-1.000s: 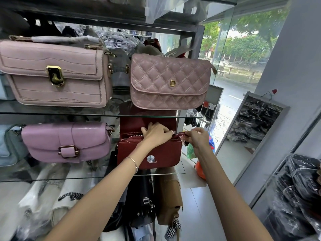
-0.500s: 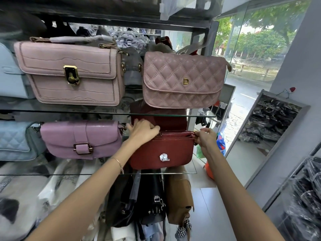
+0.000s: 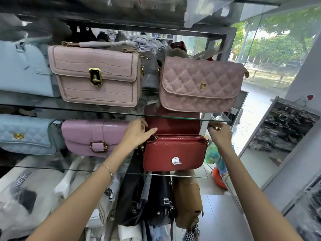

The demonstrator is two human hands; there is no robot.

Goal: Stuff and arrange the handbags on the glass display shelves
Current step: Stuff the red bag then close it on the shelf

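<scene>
Glass shelves (image 3: 215, 118) beside shopfront window (image 3: 271, 54)

One view only, head-worn, wide-angle. The glass display shelves (image 3: 86, 111) are faced nearly square-on from close range. The lower tier is looked down on. The shop window (image 3: 278, 49) is caught at right, the floor (image 3: 217, 214) below. Frame edges are bowed.

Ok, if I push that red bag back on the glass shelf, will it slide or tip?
The red bag holds a boxy, filled shape, so probably fairly stiff. Its base rests on the smooth glass shelf, so it should slide easily. It is wider than tall, so tipping seems unlikely.
</scene>
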